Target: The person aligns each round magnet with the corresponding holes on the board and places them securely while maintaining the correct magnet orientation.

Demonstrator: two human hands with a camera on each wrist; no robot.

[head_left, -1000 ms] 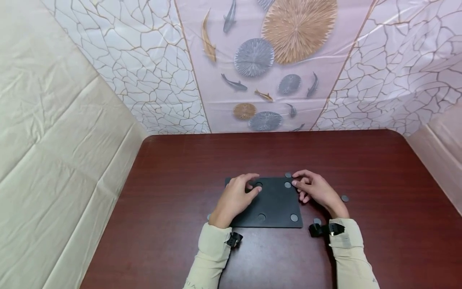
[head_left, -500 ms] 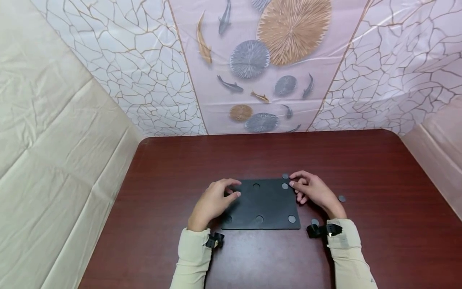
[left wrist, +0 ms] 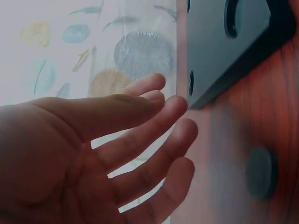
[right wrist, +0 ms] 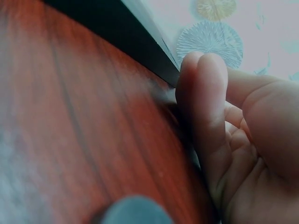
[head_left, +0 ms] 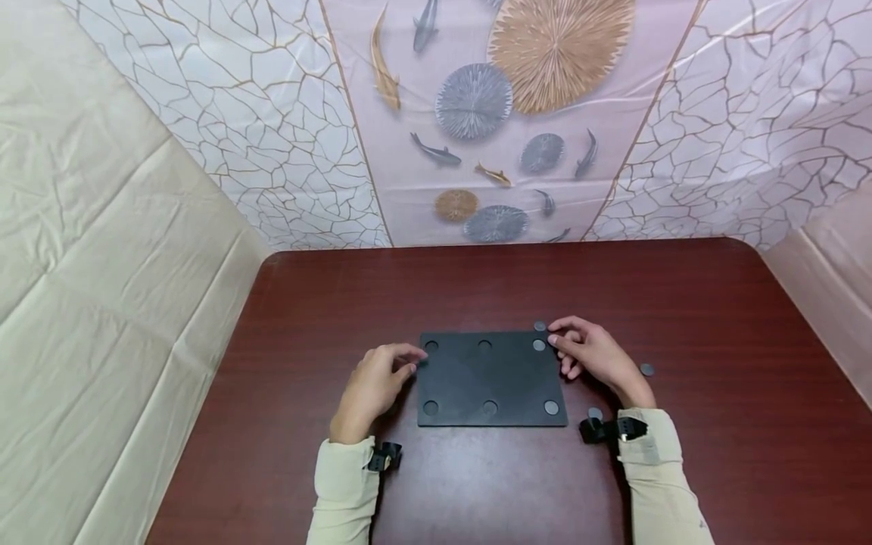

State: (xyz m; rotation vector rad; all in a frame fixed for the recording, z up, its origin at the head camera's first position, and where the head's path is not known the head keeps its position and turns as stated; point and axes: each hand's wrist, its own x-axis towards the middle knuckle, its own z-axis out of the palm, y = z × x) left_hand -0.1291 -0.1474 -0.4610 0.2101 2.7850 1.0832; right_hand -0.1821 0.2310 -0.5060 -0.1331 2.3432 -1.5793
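Note:
A flat black board (head_left: 485, 378) with round recesses lies on the table. Grey discs fill its two right-hand recesses, one far (head_left: 539, 345) and one near. The other recesses show no disc. My left hand (head_left: 373, 384) hovers at the board's left edge, fingers loosely bent and holding nothing. Below its fingertips, the left wrist view shows a dark disc (left wrist: 261, 172) on the table, hidden by the hand in the head view. My right hand (head_left: 599, 359) rests beside the far right corner, fingers relaxed around nothing visible. Just past its index fingertip lies a loose grey disc (head_left: 540, 326).
Another disc (head_left: 646, 369) lies right of the right wrist. A further disc (head_left: 595, 413) sits by the black camera (head_left: 594, 431) on the right wrist. The brown table (head_left: 341, 291) ends at a patterned cloth wall (head_left: 477, 189).
My left hand has moved left, from over the board to its left edge, uncovering the left recesses. My right hand stays about where it was. The discs in view have not moved.

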